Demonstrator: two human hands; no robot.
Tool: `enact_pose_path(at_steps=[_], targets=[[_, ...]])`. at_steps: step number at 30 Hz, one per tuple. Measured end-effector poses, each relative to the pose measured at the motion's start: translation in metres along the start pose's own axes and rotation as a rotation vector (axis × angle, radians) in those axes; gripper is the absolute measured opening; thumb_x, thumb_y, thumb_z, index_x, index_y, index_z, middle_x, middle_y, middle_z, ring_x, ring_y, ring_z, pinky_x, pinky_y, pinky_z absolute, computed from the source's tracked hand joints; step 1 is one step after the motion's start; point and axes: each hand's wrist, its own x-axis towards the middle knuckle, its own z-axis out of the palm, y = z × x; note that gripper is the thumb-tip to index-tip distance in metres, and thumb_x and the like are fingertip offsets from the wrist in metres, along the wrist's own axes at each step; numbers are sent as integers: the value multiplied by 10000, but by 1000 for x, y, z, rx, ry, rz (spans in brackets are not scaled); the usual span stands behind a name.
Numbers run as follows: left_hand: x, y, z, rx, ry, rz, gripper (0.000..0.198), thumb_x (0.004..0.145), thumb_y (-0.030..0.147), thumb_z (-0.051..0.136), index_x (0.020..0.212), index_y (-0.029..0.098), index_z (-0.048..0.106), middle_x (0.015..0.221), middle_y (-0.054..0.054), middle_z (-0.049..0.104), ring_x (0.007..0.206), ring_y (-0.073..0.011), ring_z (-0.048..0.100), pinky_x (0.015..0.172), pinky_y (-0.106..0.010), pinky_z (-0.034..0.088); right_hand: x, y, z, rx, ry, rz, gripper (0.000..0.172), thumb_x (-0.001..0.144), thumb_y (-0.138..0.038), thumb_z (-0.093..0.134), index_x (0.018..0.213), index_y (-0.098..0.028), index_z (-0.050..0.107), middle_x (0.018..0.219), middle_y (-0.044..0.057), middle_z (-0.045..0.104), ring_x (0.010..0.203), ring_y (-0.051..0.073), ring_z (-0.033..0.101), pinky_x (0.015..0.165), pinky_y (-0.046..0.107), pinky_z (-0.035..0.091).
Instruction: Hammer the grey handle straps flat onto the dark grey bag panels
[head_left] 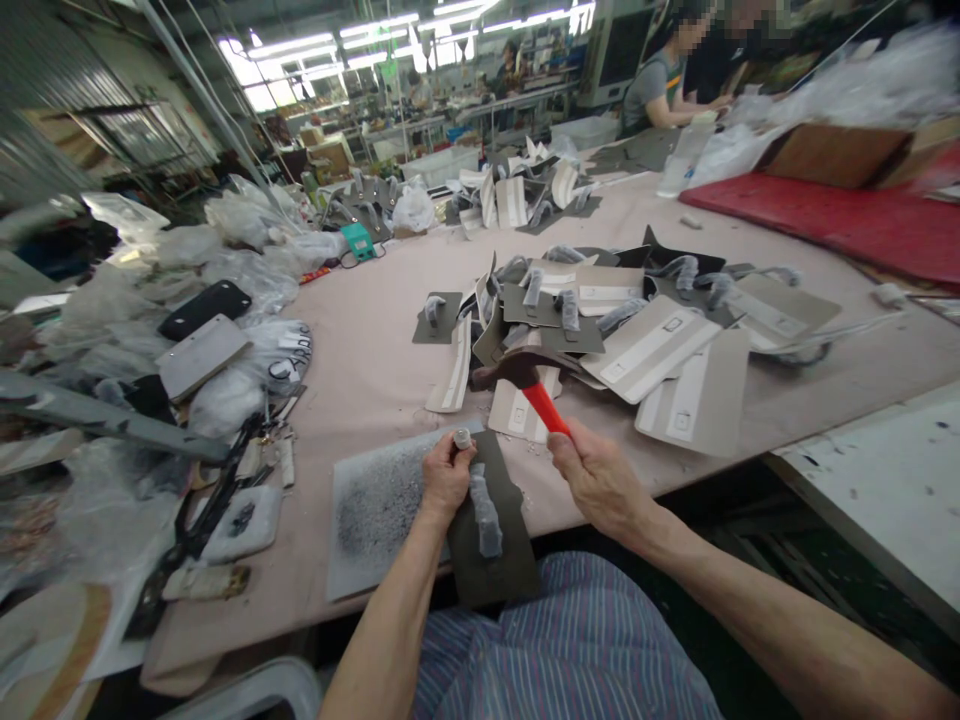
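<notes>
In my right hand (600,478) is a claw hammer (546,405) with a red handle, its dark head raised above the table. My left hand (445,478) is closed around a short upright tool with a round metal top (462,438), perhaps a punch; its lower end is hidden. Under that hand lies a dark grey-green panel (517,530), with a plastic-wrapped strap (487,520) on it. The panel partly covers a speckled grey board (375,515) and reaches over the table's front edge toward my lap.
Ahead lies a heap of similar panels (622,345) with wrapped straps. Plastic bags (225,265), loose tools and a teal box (358,241) line the left side. A red board (817,215) lies at the far right, near a seated person (652,95).
</notes>
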Motion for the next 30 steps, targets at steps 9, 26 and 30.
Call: enact_pose_path(at_steps=[9, 26, 30], targets=[[-3, 0, -2, 34, -36, 42, 112, 808, 214, 637, 892, 213, 712, 829, -21, 738, 774, -190, 662, 750, -286, 492, 43, -68, -40, -291, 159, -267, 339, 1018, -486, 341, 852, -236, 499, 582, -17, 493, 464, 136, 440, 502, 269, 284], [-2, 0, -2, -63, -30, -20, 160, 744, 192, 670, 892, 207, 729, 835, -20, 751, 788, -191, 683, 773, -293, 519, 22, 64, -8, -574, -315, 70, 364, 1015, -378, 359, 881, -172, 628, 711, 57, 631, 646, 195, 607, 617, 299, 410], [-2, -2, -2, -65, 2, -32, 171, 719, 216, 703, 887, 201, 734, 828, -21, 751, 780, -192, 678, 766, -301, 524, 14, 68, 8, -590, -162, -164, 334, 934, -223, 464, 1237, -132, 572, 1163, 188, 617, 1017, 285, 600, 850, 424, 468]])
